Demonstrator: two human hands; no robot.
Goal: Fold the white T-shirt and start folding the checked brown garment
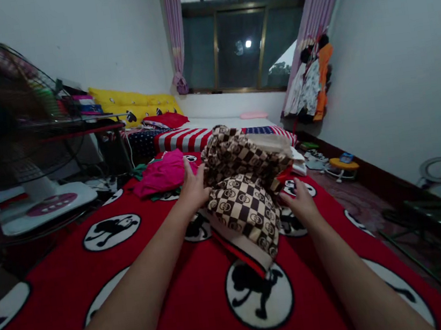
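Observation:
A brown and cream checkered garment (244, 194) is bunched up above a red bed cover (173, 295) printed with black figures in white circles. My left hand (193, 187) grips the garment's left edge, fingers closed on the cloth. On the garment's right side, my right hand (301, 203) pinches its lower edge. Part of the garment hangs down onto the cover between my forearms.
A pink garment (163, 175) lies on the bed just left of my left hand. A standing fan (5, 134) fills the left side. A second bed with a striped cover (184, 137) lies ahead under the window. Clothes hang at the right wall (315, 82). A dark folding frame (435, 223) stands on the floor at right.

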